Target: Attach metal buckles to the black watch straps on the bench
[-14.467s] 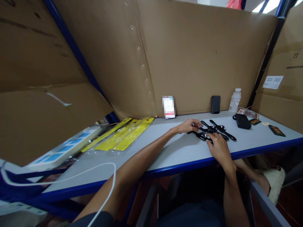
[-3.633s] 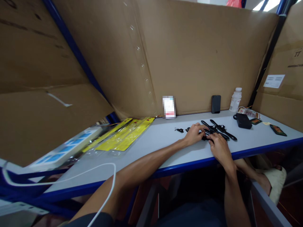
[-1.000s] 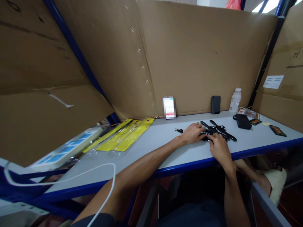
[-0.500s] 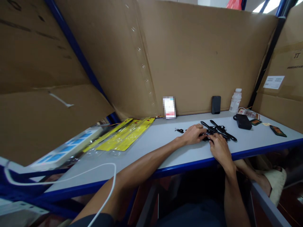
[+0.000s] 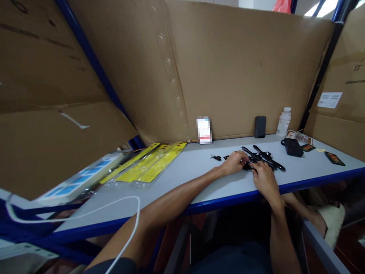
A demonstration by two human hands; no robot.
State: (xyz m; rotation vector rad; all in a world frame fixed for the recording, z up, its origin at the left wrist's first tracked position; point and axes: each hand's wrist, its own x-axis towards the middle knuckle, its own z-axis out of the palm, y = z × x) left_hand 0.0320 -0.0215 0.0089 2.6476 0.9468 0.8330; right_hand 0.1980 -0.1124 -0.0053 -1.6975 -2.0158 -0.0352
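Several black two-handled tools, by their shape spokeshaves [image 5: 276,164], lie crossed in a pile on the right part of the table. My left hand [image 5: 234,163] reaches in from the left, its fingers curled closed at the middle of the nearest spokeshave. From the front, my right hand [image 5: 264,176] has its fingers bent round the same tool. Both hands partly cover it, and the fine detail between the fingertips cannot be made out. A small black piece [image 5: 217,158] with a metal tip lies left of my left hand.
Yellow cards in clear sleeves [image 5: 151,167] and a white-and-blue box [image 5: 82,179] lie left. Behind stand a lit screen [image 5: 204,130], a black phone-like object [image 5: 260,127] and a bottle [image 5: 284,121]. A black case [image 5: 293,147] sits right. Cardboard [image 5: 228,68] walls the back.
My left hand has shifted slightly, its fingers lifting and curling more over the spokeshave. The right hand stays in nearly the same place.
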